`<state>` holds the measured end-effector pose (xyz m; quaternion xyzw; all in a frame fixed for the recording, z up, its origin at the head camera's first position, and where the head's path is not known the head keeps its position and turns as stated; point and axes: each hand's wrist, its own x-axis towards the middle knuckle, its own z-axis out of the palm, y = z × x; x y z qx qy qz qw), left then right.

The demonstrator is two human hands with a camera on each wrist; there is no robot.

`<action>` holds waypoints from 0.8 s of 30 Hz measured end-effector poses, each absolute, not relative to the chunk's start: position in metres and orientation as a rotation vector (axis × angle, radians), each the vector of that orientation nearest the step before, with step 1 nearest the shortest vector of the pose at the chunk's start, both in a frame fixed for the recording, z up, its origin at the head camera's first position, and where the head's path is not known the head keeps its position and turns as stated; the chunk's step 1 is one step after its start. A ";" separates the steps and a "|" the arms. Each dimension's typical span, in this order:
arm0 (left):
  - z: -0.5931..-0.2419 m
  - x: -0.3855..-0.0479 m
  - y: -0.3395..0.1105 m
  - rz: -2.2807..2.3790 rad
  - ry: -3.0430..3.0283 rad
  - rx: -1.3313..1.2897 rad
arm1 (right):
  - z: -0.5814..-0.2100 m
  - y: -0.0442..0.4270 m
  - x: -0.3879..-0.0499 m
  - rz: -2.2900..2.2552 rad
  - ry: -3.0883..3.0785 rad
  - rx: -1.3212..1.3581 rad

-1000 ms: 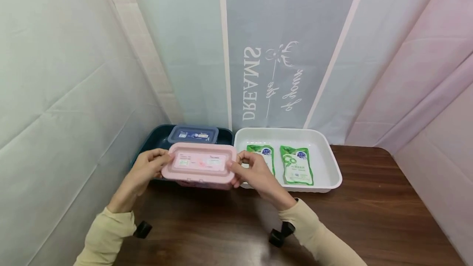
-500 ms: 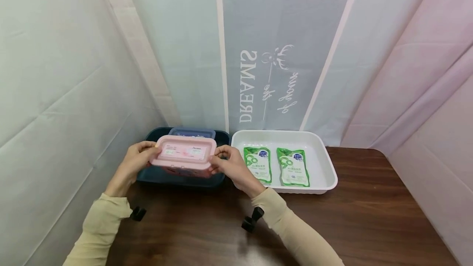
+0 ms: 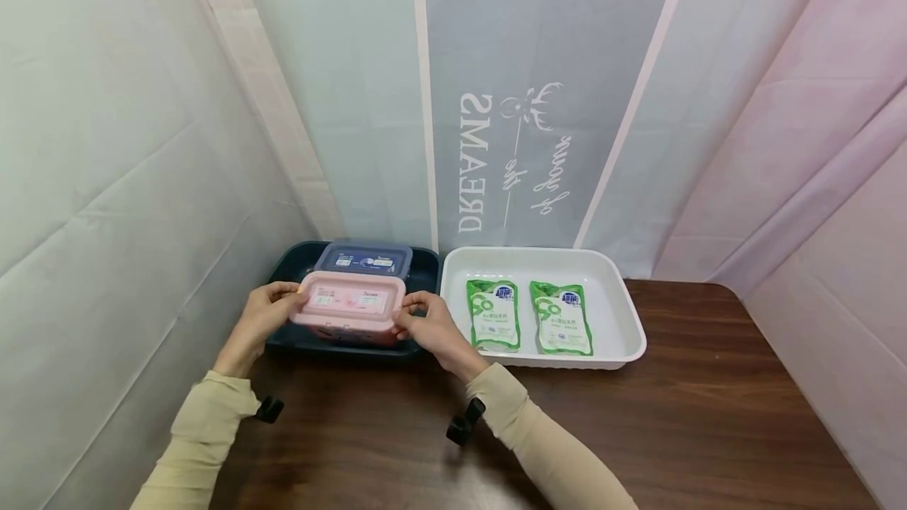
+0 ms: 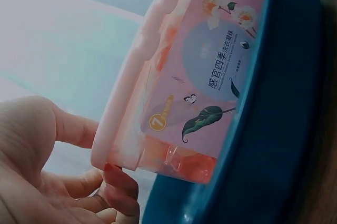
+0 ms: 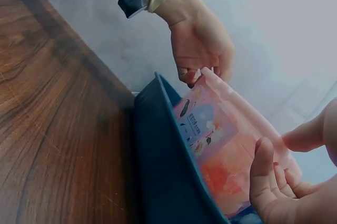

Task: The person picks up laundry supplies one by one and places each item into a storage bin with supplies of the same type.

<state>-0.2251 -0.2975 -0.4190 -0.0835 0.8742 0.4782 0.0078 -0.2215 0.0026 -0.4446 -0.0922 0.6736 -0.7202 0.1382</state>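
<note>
Between both hands is a pink-lidded plastic box of laundry capsules (image 3: 347,301), its lower part down inside the dark teal tray (image 3: 283,335). My left hand (image 3: 264,317) pinches the lid's left end, thumb on top and fingers beneath the rim, as the left wrist view shows. At the opposite end my right hand (image 3: 435,330) grips the lid edge between thumb and fingers (image 5: 263,168). Behind the pink box, in the same tray, sits a blue-lidded box (image 3: 364,258). Whether the pink box touches the tray floor is hidden by the tray wall.
Right beside the teal tray stands a white tray (image 3: 627,313) holding two green and white pouches (image 3: 494,317), laid side by side. Both trays are on a brown wooden table (image 3: 680,415). Fabric curtains (image 3: 510,38) rise behind and at the sides.
Both hands have carried the pink-lidded box left and away from the body, over the teal tray, then lowered it into the tray in front of the blue-lidded box.
</note>
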 end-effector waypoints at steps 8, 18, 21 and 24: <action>-0.426 -0.229 -0.301 1.450 2.780 -0.284 | -0.449 -0.004 -0.223 -2.017 1.986 -0.264; -0.434 -0.229 -0.306 1.418 2.808 -0.273 | -0.454 -0.006 -0.222 -1.986 1.940 -0.281; -0.438 -0.227 -0.307 1.414 2.812 -0.268 | -0.456 -0.007 -0.221 -1.976 1.935 -0.275; -0.441 -0.226 -0.308 1.409 2.802 -0.276 | -0.458 -0.007 -0.220 -1.970 1.931 -0.264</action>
